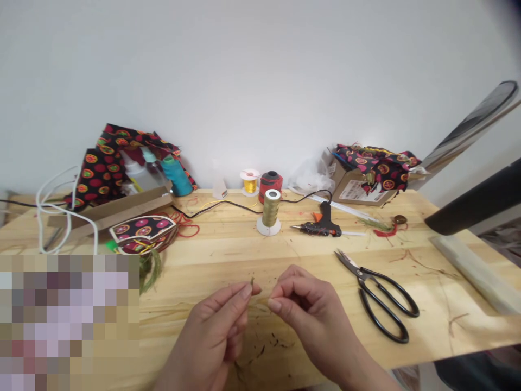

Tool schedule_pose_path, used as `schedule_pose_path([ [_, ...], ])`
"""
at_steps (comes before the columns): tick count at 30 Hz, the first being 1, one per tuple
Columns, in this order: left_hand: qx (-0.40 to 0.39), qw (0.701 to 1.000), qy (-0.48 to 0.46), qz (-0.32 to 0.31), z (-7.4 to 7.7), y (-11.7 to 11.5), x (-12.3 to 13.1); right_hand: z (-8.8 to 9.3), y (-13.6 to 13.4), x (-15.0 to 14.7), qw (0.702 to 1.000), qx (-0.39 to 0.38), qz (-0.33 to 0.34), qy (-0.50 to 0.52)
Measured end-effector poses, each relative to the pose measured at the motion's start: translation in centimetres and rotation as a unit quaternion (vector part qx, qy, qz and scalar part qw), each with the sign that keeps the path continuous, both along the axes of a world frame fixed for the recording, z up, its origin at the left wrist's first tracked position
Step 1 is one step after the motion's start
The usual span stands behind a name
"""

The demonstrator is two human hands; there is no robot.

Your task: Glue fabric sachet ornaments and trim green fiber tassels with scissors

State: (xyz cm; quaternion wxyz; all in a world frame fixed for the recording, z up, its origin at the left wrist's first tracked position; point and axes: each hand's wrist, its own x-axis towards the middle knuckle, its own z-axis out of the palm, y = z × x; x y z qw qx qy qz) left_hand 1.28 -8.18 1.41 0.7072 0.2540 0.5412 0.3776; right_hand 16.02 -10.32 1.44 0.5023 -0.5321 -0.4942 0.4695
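Observation:
My left hand (226,320) is raised over the wooden table (211,260), thumb and forefinger pinched on a small greenish thread end (252,281). Close by on the right, my right hand (303,304) is also closed in a pinch; what it holds is too fine to make out. A small gap separates the two sets of fingertips. Beyond them stands an olive thread spool (271,210) on a white base. Black-handled scissors (376,293) lie to the right of my right hand, blades pointing away to the left. Dark scraps lie below my hands.
Behind are a glue gun (321,221), a red spool (271,186), a yellow spool (249,182) and a cardboard box (356,184) with patterned cloth. At left are a teal spool (176,176), a white cable (67,212) and patterned pieces (142,231). The lower left is pixelated.

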Motion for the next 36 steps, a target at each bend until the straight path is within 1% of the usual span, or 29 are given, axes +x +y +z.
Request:
schedule_pose_path([
  [3,0.001,1.000,0.005,-0.002,0.3,-0.1,0.1,0.3,-0.1,-0.1,0.999,0.031,-0.005,-0.012],
  [9,-0.009,1.000,-0.007,-0.001,0.5,-0.2,0.2,0.3,0.9,0.2,0.999,0.040,-0.021,-0.018],
  [14,-0.023,0.999,-0.040,0.006,0.4,-0.1,0.0,-0.6,1.4,0.7,0.994,0.021,-0.094,-0.043],
  [15,-0.025,0.998,-0.050,0.007,0.4,-0.1,0.0,-0.8,1.4,0.7,0.994,0.017,-0.096,-0.045],
  [17,-0.029,0.997,-0.067,0.008,0.2,0.0,-0.1,-1.2,1.2,0.7,0.997,0.002,-0.061,-0.038],
  [19,-0.028,0.997,-0.076,0.009,0.1,0.0,-0.2,-1.4,0.9,0.5,0.999,-0.035,0.004,-0.015],
  [21,-0.023,0.997,-0.077,0.010,0.0,0.0,-0.2,-1.6,0.6,0.2,0.996,-0.075,0.046,0.016],
  [23,-0.021,0.997,-0.077,0.012,0.0,0.0,-0.1,-1.8,0.5,-0.2,0.994,-0.097,0.046,0.037],
  [29,-0.021,0.997,-0.070,0.019,0.1,-0.1,-0.1,-2.0,0.8,-0.7,0.989,-0.126,0.002,0.078],
  [36,-0.023,0.997,-0.076,0.022,-0.3,0.0,-0.2,-1.7,0.3,-0.8,0.989,-0.112,-0.010,0.091],
])
